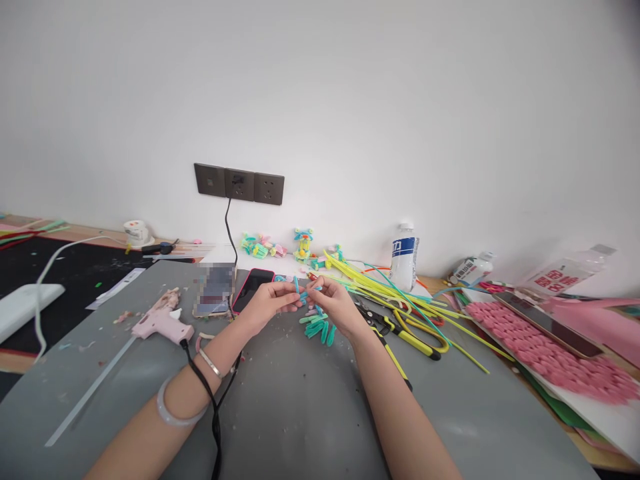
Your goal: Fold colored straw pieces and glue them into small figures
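Holds both hands close together above the grey work surface (310, 420), near the middle of the view. With the left hand (274, 299), pinches a light-blue fuzzy piece (296, 285) between closed thumb and fingertips; with the right hand (332, 300), pinches the same piece from the other side, again with thumb and fingers drawn together. Cannot tell the full shape of the piece, partly hidden behind the fingertips. Wears a silver bracelet (208, 363) and a pale bangle (175, 419) on the left forearm. Has a small heap of bent teal fuzzy pieces (315, 329) just below the hands, towards the right one. To the left, keeps a pink glue gun (163, 327) on the same surface, with a long translucent glue stick (93, 390) jutting from its back and a black cable (216, 427) running past the left forearm. Beyond the left hand, has a pink-edged phone (254, 288) beside another phone with a blurred screen (216, 290). To the right, has yellow-and-black-handled pliers (413, 342) next to a spread of yellow fuzzy stems (450, 310). Along the wall, has small colourful fuzzy figures (303, 245) and an upright bottle (404, 257) with a blue-and-white label. Farther right, has a third phone (550, 325) on a chunky pink woven mat (540, 343).
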A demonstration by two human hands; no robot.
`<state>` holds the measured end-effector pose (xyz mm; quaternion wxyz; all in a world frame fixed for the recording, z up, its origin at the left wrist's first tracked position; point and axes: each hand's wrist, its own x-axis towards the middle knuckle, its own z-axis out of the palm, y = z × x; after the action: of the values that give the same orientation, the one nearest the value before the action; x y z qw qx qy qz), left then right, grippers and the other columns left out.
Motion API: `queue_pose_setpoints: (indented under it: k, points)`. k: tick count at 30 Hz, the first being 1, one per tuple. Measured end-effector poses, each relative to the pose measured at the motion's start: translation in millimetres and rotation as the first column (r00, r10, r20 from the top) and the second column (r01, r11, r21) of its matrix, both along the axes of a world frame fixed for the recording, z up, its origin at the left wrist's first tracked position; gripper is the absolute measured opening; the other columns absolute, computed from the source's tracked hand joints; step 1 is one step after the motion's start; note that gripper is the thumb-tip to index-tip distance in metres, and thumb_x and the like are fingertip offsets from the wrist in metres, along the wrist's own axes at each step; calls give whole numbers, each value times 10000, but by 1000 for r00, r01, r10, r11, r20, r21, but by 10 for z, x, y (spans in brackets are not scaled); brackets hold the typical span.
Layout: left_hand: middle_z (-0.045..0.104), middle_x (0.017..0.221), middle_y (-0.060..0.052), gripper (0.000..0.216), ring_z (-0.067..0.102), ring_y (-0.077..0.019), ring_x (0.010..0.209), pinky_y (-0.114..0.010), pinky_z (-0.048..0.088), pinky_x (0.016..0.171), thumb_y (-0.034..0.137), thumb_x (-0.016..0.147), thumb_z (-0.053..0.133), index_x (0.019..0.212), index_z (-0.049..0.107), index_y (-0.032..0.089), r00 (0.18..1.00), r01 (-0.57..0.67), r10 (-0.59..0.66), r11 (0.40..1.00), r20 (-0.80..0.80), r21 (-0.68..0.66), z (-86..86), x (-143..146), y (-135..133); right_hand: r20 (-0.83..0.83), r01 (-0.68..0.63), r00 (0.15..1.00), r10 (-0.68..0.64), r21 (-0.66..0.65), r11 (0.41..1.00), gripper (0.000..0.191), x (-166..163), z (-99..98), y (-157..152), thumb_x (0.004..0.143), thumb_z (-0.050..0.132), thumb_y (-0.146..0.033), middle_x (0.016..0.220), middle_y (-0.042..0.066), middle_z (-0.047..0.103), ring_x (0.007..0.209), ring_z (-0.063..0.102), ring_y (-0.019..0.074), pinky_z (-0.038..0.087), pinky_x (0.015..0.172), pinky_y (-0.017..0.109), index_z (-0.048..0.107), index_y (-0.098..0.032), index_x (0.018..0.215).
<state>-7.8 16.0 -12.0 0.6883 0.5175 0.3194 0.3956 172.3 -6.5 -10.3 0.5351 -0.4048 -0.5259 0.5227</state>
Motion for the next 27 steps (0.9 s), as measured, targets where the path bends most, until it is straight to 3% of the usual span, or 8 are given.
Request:
queue_pose_setpoints:
  k: [13,27]
  points:
    - [647,681,6,295,619,-128,628,-256,508,632,363,643,835,738,666,141,992,-129,126,978,29,163,29,27,-6,-19,27,999,-27,0,1000,371,-54,4,5,634,829,-407,716,-10,639,608,566,130,448,591,270,520,-201,637]
    - [687,682,-22,221,574,-123,602,-262,474,626,324,705,779,821,746,138,996,-45,68,950,-65,310,-60,-4,51,-14,22,1000,-23,-69,997,369,-51,-25,6,609,854,-395,670,-9,670,597,597,135,470,601,269,560,-197,713]
